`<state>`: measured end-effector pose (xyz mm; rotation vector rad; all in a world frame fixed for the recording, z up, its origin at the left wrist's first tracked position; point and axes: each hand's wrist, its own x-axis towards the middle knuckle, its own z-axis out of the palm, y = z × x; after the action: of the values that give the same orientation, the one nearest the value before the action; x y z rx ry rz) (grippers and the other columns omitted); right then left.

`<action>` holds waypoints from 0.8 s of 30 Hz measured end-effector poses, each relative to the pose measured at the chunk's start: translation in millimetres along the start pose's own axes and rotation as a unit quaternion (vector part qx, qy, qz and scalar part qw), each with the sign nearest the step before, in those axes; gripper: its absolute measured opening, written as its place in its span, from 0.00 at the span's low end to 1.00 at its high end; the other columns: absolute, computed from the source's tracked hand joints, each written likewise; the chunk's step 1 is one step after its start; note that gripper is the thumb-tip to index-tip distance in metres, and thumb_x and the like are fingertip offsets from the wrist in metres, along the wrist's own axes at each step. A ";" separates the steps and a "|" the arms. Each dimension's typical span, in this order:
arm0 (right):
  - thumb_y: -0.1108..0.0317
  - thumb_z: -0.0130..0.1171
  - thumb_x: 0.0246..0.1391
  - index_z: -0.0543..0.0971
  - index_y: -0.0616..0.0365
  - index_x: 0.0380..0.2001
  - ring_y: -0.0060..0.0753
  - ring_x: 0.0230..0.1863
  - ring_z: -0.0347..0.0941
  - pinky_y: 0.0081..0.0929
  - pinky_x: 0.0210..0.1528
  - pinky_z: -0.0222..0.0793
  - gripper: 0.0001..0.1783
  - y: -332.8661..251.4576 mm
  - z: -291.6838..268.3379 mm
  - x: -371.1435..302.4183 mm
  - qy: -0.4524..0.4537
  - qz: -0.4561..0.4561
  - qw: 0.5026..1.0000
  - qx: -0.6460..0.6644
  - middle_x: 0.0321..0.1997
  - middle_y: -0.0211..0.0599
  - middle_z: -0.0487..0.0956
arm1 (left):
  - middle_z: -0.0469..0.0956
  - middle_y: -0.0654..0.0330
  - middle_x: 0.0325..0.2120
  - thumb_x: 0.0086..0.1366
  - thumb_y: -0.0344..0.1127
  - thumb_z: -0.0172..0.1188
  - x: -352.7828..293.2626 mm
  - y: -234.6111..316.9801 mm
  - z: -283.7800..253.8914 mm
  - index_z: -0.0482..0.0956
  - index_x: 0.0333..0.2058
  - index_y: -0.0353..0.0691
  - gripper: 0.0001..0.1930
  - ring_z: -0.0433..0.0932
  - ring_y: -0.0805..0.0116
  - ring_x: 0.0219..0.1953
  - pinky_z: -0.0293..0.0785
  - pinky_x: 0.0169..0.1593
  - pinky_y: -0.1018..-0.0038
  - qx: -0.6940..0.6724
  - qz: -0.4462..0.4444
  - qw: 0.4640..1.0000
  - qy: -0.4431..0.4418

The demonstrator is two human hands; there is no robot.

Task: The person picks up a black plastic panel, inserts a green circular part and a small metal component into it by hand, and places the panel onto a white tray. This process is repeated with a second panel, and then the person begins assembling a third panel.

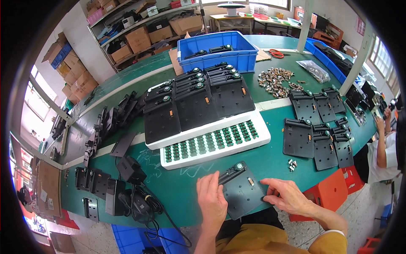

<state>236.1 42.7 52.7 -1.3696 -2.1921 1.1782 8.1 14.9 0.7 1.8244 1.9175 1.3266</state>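
In front of me, at the table's near edge, lies a black plastic panel (pixel 243 197). It has a raised bar and a round green-and-silver part at its far end, and a small metallic piece on its face. My left hand (pixel 211 201) is closed on the panel's left edge, fingers together and pointing away. At the right edge is my right hand (pixel 289 197), open, index finger stretched over the panel and thumb by its side. A few small metal pieces (pixel 292 165) lie on the table beyond my right hand.
A white foam tray (pixel 262 131) holds rows of green parts; black panels (pixel 194 108) are stacked behind it. More panels (pixel 298 137) lie right, near a pile of metal pieces (pixel 275 82). Black adapters and cables (pixel 141 205) sit left. Beyond are a blue bin (pixel 218 51) and red-handled scissors (pixel 277 53). A person works far right.
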 end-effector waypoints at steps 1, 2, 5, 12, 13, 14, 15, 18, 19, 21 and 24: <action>0.71 0.65 0.52 0.73 0.63 0.53 0.46 0.28 0.76 0.39 0.32 0.71 0.25 0.6 1.1 0.2 0.001 -0.012 1.000 -0.009 0.29 0.42 0.80 | 0.77 0.53 0.42 0.52 0.17 0.62 0.6 0.1 0.6 0.78 0.48 0.31 0.22 0.74 0.50 0.47 0.70 0.55 0.59 0.006 0.005 1.000 0.007; 0.71 0.65 0.52 0.73 0.63 0.53 0.46 0.28 0.76 0.39 0.32 0.71 0.25 0.2 0.9 0.3 0.000 -0.012 1.000 -0.009 0.29 0.42 0.80 | 0.77 0.53 0.41 0.51 0.16 0.62 1.1 0.0 0.9 0.79 0.48 0.31 0.22 0.74 0.51 0.47 0.71 0.53 0.60 0.013 0.010 1.000 0.014; 0.71 0.65 0.51 0.73 0.64 0.54 0.43 0.28 0.77 0.37 0.32 0.71 0.25 -2.4 -1.2 1.3 -0.013 0.019 1.000 0.002 0.30 0.42 0.80 | 0.78 0.52 0.40 0.51 0.15 0.61 1.6 -1.6 1.1 0.80 0.47 0.32 0.21 0.75 0.52 0.43 0.74 0.46 0.63 0.014 0.026 0.999 0.027; 0.72 0.65 0.52 0.74 0.65 0.55 0.30 0.28 0.76 0.29 0.31 0.72 0.26 -6.9 -3.8 -4.8 -0.023 0.065 0.995 0.071 0.31 0.38 0.80 | 0.78 0.55 0.38 0.49 0.15 0.64 -1.0 0.7 -3.9 0.80 0.46 0.34 0.23 0.76 0.54 0.43 0.73 0.46 0.64 0.018 0.025 0.999 0.044; 0.73 0.65 0.52 0.74 0.65 0.55 0.26 0.28 0.75 0.27 0.30 0.71 0.26 -7.4 -4.6 -5.4 -0.019 0.069 0.994 0.084 0.31 0.37 0.81 | 0.78 0.54 0.39 0.49 0.15 0.64 -1.0 0.8 -4.7 0.81 0.46 0.34 0.23 0.76 0.54 0.43 0.73 0.46 0.64 0.012 0.022 0.998 0.051; 0.73 0.65 0.52 0.74 0.65 0.55 0.26 0.28 0.75 0.27 0.30 0.71 0.26 -6.4 -5.0 -5.9 -0.019 0.070 0.994 0.084 0.31 0.37 0.81 | 0.79 0.54 0.39 0.49 0.15 0.64 -1.2 0.6 -5.3 0.81 0.46 0.35 0.23 0.76 0.54 0.43 0.74 0.46 0.64 0.007 0.019 0.998 0.057; 0.73 0.65 0.52 0.74 0.65 0.55 0.24 0.28 0.75 0.25 0.30 0.71 0.26 -4.5 -5.0 -6.6 -0.033 0.082 0.991 0.100 0.32 0.36 0.81 | 0.79 0.54 0.39 0.49 0.15 0.64 -1.9 0.0 -5.4 0.81 0.46 0.35 0.23 0.76 0.54 0.43 0.74 0.46 0.64 0.007 0.018 0.998 0.056; 0.73 0.64 0.53 0.73 0.66 0.55 0.22 0.29 0.75 0.23 0.31 0.71 0.25 -1.7 -3.8 -2.5 -0.058 0.100 0.984 0.133 0.33 0.35 0.81 | 0.80 0.53 0.39 0.50 0.14 0.63 -2.7 -2.9 -6.5 0.81 0.47 0.35 0.23 0.78 0.55 0.41 0.76 0.45 0.66 0.008 0.017 0.998 0.065; 0.73 0.64 0.54 0.73 0.66 0.56 0.21 0.29 0.75 0.22 0.32 0.72 0.25 -1.5 -3.9 -4.2 -0.065 0.108 0.981 0.150 0.33 0.34 0.81 | 0.80 0.53 0.38 0.50 0.14 0.62 -0.6 -0.5 -7.5 0.81 0.47 0.35 0.23 0.79 0.55 0.41 0.76 0.45 0.67 -0.002 0.020 0.997 0.069; 0.74 0.63 0.55 0.72 0.66 0.56 0.21 0.30 0.76 0.22 0.33 0.73 0.25 2.2 -2.8 -4.7 -0.091 0.128 0.962 0.225 0.33 0.35 0.81 | 0.81 0.53 0.38 0.50 0.14 0.63 0.8 1.3 -10.0 0.81 0.47 0.36 0.23 0.80 0.57 0.41 0.76 0.46 0.67 -0.004 0.028 0.997 0.074; 0.74 0.60 0.59 0.70 0.68 0.57 0.23 0.33 0.78 0.23 0.38 0.77 0.23 2.5 -6.9 -5.0 -0.124 0.148 0.934 0.302 0.34 0.37 0.81 | 0.81 0.54 0.40 0.52 0.14 0.62 2.3 5.6 -14.7 0.80 0.47 0.36 0.22 0.80 0.59 0.42 0.76 0.47 0.70 0.000 0.023 0.997 0.073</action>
<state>244.4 42.4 55.9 -1.3423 -1.5607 2.0197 1.8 9.3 14.2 1.8286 1.9558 1.5128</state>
